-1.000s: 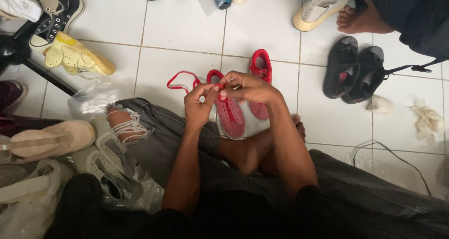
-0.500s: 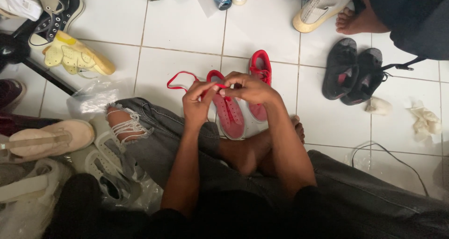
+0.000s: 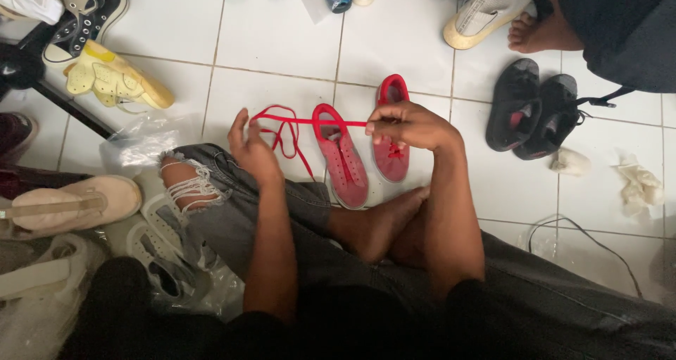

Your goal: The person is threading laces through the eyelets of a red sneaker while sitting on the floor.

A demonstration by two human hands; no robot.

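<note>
Red lace (image 3: 310, 122) runs as a taut, nearly level line above the red shoes, stretched between the two hands, and that line is what matters here. At its left end the left hand (image 3: 250, 152) stands with the palm turned up and the fingers (image 3: 238, 126) spread fairly wide; the lace loops about them, with slack red strands hanging down beside the thumb toward the torn knee of the grey jeans (image 3: 211, 191). Whether those fingers pinch the lace or only carry it draped I cannot tell. Following the line rightward, it passes just over the heel opening of the nearer red shoe (image 3: 343, 159), which lies on the white tiled floor (image 3: 282, 43) with its long axis running away from the person's crossed legs, toe toward the body. The lace's long axis therefore lies crosswise to the shoe. At the right end the right hand (image 3: 408, 125) is closed narrow, fingertips pinched on the lace, hovering over the second red shoe (image 3: 391, 138). The right hand is the nearer to both shoes; the left sits off to the side, clear of them. Further right lie a pair of black shoes (image 3: 533, 106)
</note>
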